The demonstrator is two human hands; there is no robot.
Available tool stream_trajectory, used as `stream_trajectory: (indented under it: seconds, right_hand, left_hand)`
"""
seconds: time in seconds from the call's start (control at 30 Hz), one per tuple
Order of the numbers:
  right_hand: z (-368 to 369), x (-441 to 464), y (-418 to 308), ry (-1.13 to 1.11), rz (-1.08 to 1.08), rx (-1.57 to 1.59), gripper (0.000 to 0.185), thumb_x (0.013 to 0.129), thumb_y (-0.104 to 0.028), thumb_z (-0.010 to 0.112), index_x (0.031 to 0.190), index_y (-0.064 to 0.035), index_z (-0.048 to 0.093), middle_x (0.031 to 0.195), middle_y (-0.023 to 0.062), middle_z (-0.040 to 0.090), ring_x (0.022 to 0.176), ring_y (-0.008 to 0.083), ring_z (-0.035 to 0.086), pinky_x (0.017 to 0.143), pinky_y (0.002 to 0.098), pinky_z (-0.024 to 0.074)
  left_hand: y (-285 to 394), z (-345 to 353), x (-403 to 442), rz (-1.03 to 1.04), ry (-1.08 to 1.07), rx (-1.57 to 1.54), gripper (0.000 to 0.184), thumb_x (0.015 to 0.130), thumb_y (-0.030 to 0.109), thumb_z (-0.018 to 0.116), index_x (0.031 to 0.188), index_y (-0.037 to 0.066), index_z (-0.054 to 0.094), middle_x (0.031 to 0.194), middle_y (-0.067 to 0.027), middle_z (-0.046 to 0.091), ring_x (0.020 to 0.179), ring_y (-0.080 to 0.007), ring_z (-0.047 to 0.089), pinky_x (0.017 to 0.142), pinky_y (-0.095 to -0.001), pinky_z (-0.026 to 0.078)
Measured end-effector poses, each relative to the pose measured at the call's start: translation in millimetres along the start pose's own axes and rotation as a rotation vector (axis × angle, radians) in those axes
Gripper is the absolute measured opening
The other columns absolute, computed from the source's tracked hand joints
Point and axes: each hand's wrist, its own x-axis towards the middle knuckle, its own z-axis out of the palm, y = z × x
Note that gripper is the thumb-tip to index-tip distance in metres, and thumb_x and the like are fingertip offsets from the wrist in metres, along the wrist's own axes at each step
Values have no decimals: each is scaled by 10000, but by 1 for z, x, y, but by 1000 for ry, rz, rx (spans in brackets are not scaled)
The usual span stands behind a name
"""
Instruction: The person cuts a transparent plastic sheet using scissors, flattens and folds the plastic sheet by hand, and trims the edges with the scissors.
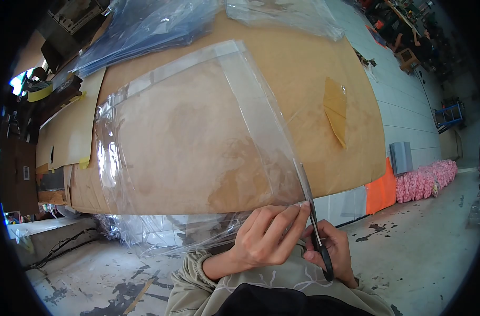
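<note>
A large sheet of clear plastic film (245, 110) lies across the brown-covered table, with its near part hanging over the front edge. My left hand (266, 235) pinches the film close to its right corner, fingers bent and pressed together. In my right hand (339, 250) is a pair of scissors (324, 257) with black handles and long metal blades. The blades point away from me along the film's right edge, slightly parted, just beside my left fingertips. Part of my right hand is hidden behind the scissors and my left hand.
Stacks of clear plastic (161, 26) lie at the table's far side. A torn yellow-brown patch (336, 110) sits on the brown table cover (298, 68). Cardboard and tape (40, 93) are at left. Beyond the table stand pink bundles (424, 180), an orange sheet (381, 192) and, farther off, people.
</note>
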Motion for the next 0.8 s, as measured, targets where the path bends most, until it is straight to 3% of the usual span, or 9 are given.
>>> stream_trajectory:
  seconds: [0.8]
  right_hand:
    - [1, 0, 1, 4, 29, 22, 334, 751, -167, 770, 954, -5, 561, 667, -4, 526, 607, 45, 489, 551, 195, 394]
  left_hand:
    - [0, 2, 1, 0, -7, 7, 436, 486, 60, 638, 913, 6, 712, 829, -44, 592, 637, -138, 538, 503, -232, 447]
